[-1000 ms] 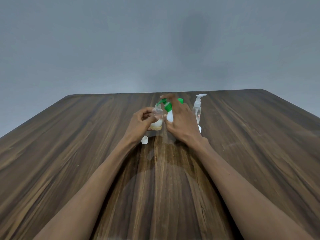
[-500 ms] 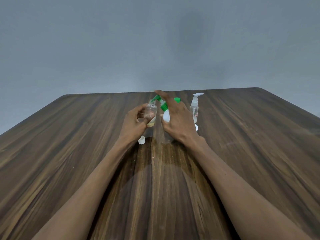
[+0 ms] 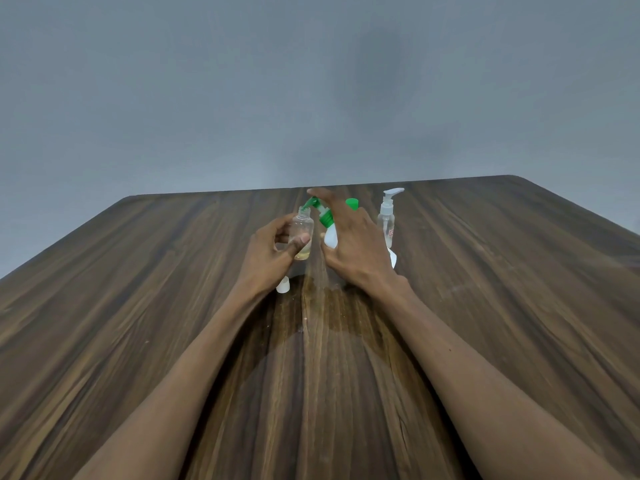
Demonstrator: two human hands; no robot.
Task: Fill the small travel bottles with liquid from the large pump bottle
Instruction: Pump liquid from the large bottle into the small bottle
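Near the table's far edge, the left hand grips a clear travel bottle under the green nozzle of the white pump bottle, which the right hand clasps, forefinger atop the pump.

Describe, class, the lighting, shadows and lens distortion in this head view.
Head view: soft, even light; a faint shadow on the grey wall; wide-angle stretch bows the table edges and lengthens the forearms; a pale rounded sheen lies on the wood below the hands; no harsh glare.
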